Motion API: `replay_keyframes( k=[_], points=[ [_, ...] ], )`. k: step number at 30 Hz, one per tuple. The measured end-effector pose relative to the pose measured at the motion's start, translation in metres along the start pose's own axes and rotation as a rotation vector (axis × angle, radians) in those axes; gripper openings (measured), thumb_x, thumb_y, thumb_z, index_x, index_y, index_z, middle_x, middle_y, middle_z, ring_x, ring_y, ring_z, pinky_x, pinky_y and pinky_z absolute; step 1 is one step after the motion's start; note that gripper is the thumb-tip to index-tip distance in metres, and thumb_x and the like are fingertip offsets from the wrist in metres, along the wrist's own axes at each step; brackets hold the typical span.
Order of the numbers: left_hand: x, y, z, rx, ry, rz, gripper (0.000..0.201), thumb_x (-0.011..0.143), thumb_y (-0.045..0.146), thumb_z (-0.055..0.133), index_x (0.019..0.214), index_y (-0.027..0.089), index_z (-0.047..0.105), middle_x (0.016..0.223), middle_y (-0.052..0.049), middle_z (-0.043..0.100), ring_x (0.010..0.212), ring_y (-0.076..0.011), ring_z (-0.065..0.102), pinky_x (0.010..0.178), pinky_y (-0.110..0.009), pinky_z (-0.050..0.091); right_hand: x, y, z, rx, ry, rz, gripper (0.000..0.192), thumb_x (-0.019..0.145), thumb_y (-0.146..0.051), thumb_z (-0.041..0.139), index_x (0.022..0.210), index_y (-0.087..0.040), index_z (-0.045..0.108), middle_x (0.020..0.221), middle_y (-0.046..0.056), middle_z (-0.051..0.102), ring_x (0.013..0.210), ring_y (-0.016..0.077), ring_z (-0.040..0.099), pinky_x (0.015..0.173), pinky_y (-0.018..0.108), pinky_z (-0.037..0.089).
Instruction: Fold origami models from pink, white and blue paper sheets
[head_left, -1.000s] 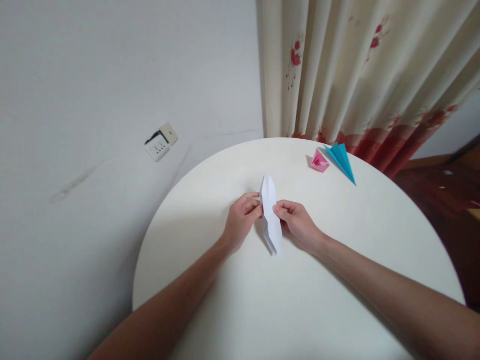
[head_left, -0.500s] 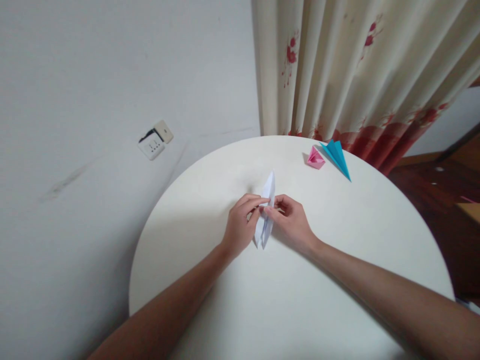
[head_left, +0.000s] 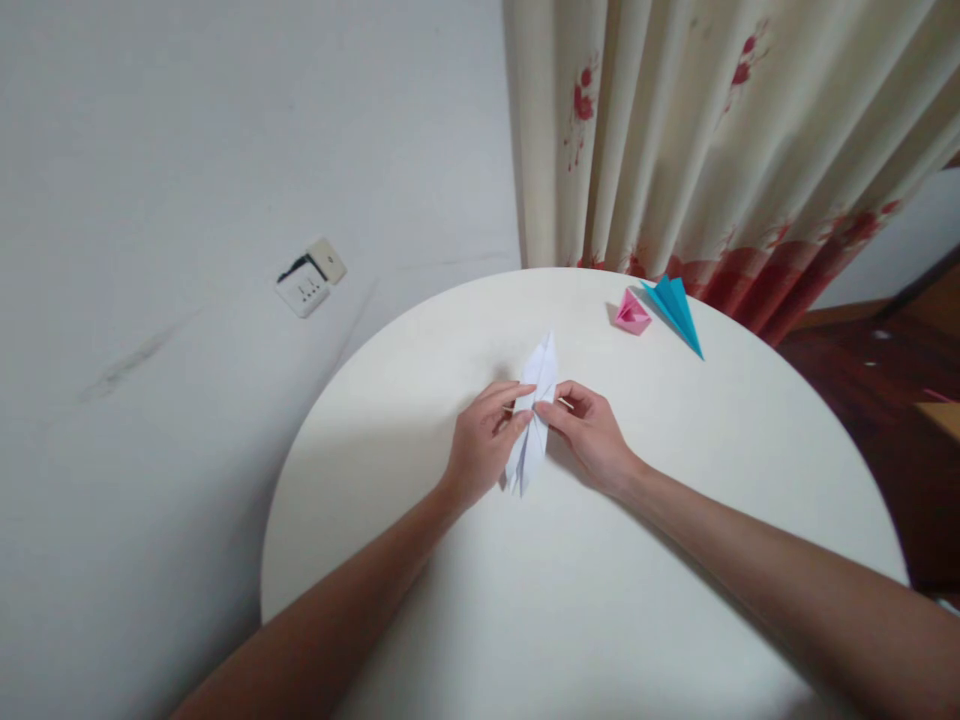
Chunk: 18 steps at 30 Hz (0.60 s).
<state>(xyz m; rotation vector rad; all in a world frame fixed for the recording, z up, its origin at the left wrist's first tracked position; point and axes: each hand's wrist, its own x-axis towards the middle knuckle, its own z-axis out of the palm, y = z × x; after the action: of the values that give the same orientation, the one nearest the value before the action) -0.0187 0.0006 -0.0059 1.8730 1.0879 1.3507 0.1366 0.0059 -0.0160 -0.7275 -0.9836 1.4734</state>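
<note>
A long, narrow piece of folded white paper [head_left: 541, 372] with pointed ends is held just over the middle of the table. My left hand [head_left: 484, 440] pinches its left edge, thumb on top and fingers along the side. From the right, my right hand [head_left: 591, 430] grips the opposite edge, its thumb lying on the paper near my left thumb. Crease lines run along the paper, and a slit shows between the flaps toward its near tip. The fingertips under the paper are hidden.
The round white table [head_left: 420, 370] stands against a wall with a socket [head_left: 304, 287]. A pink folded paper piece [head_left: 631, 313] and a blue paper plane [head_left: 677, 312] lie at its far right, before a patterned curtain [head_left: 660, 150].
The white paper has been spread wider and flatter between my hands; before, it was narrower with its flaps standing up. Both thumbs now rest on its face.
</note>
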Motion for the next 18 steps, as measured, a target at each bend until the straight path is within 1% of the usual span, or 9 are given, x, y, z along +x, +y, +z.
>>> replay_keyframes(
  k=[3,5,7,10,12,15,18],
  points=[
    [0.000,-0.005,0.001,0.038,-0.023,0.005,0.045,0.078,0.018,0.073,0.122,0.023,0.067,0.121,-0.009,0.063,0.110,-0.0212,0.062,0.091,-0.030,0.051,0.000,-0.001,0.001,-0.008,0.024,0.006,0.026,0.066,-0.035,0.082,0.071,-0.020,0.061,0.067,-0.002,0.061,0.062,0.0127,0.052,0.064,0.029,0.042],
    [0.000,-0.006,0.001,0.072,-0.031,0.007,0.049,0.078,0.017,0.073,0.126,0.024,0.064,0.122,-0.009,0.062,0.111,-0.0213,0.061,0.092,-0.031,0.052,0.000,-0.002,0.001,-0.037,0.055,-0.007,0.025,0.066,-0.033,0.083,0.069,-0.020,0.061,0.064,-0.003,0.059,0.060,0.0118,0.051,0.061,0.027,0.040],
    [0.000,-0.006,0.000,0.100,-0.036,0.008,0.049,0.081,0.016,0.070,0.128,0.024,0.063,0.122,-0.009,0.062,0.107,-0.0198,0.063,0.086,-0.028,0.054,0.001,-0.002,0.000,-0.079,0.099,-0.023,0.024,0.066,-0.032,0.082,0.069,-0.019,0.062,0.063,-0.003,0.059,0.060,0.0112,0.051,0.061,0.027,0.040],
    [0.000,-0.003,0.000,0.180,-0.027,0.000,0.046,0.081,0.014,0.067,0.126,0.021,0.064,0.118,-0.008,0.063,0.088,-0.0145,0.065,0.076,-0.025,0.055,0.002,-0.001,-0.001,-0.106,0.138,-0.027,0.022,0.067,-0.031,0.081,0.070,-0.018,0.063,0.065,-0.002,0.060,0.061,0.0114,0.052,0.062,0.027,0.042],
    [0.000,0.000,0.000,0.246,-0.007,0.004,0.043,0.081,0.013,0.066,0.124,0.020,0.065,0.112,-0.006,0.065,0.078,-0.0116,0.064,0.074,-0.024,0.055,0.002,0.000,-0.002,-0.098,0.140,-0.022,0.022,0.067,-0.032,0.081,0.071,-0.018,0.063,0.067,-0.002,0.061,0.061,0.0118,0.053,0.063,0.028,0.043],
    [0.001,0.004,0.000,0.316,0.021,0.030,0.039,0.082,0.010,0.062,0.121,0.019,0.067,0.106,-0.006,0.067,0.077,-0.0112,0.064,0.076,-0.024,0.055,0.001,-0.001,-0.002,-0.098,0.151,-0.028,0.022,0.067,-0.032,0.080,0.072,-0.019,0.064,0.067,-0.001,0.062,0.060,0.0121,0.054,0.062,0.028,0.045],
    [0.001,0.006,-0.001,0.377,0.020,0.062,0.038,0.082,0.010,0.060,0.119,0.018,0.067,0.098,-0.005,0.069,0.079,-0.0127,0.065,0.077,-0.024,0.055,0.001,-0.003,-0.001,-0.139,0.164,-0.053,0.021,0.067,-0.031,0.079,0.071,-0.019,0.063,0.066,-0.002,0.062,0.059,0.0121,0.054,0.061,0.028,0.045]
  ],
)
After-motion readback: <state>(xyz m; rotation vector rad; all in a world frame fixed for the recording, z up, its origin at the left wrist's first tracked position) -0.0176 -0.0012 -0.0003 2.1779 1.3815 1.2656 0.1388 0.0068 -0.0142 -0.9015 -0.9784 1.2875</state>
